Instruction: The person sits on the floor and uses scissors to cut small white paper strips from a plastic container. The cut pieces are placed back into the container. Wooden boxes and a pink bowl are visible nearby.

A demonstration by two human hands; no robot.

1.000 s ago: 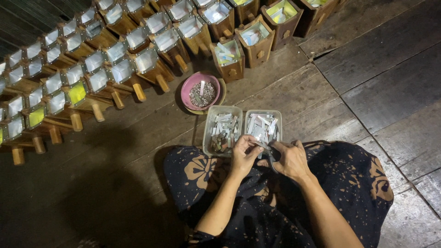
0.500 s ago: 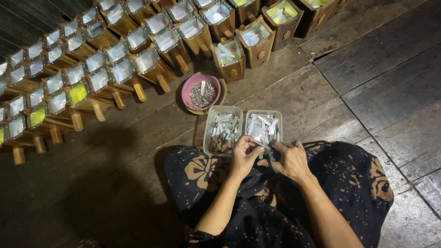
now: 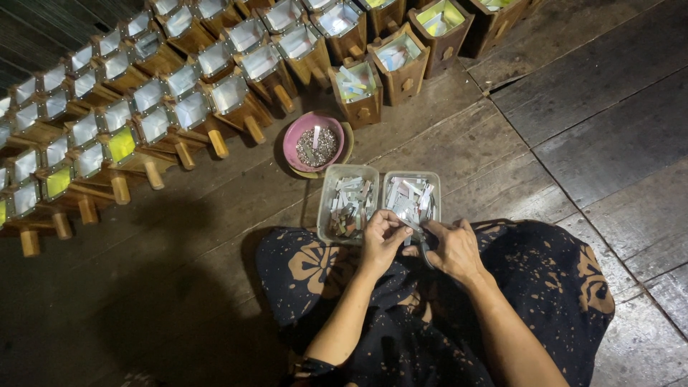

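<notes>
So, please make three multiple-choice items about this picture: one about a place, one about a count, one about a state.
1. Where is the pink bowl?
A. On the person's lap
B. On the floor beyond the clear trays
C. Inside a wooden box

2. How many clear trays lie before the hands?
A. One
B. Two
C. Four

3. How are the hands?
A. Close together over the trays' near edge
B. Far apart on the floor
C. Resting on the wooden boxes

Answers:
1 B, it stands on the plank floor past the left tray.
2 B, the right tray lies beside it.
3 A, left hand and right hand nearly meet there.
</notes>
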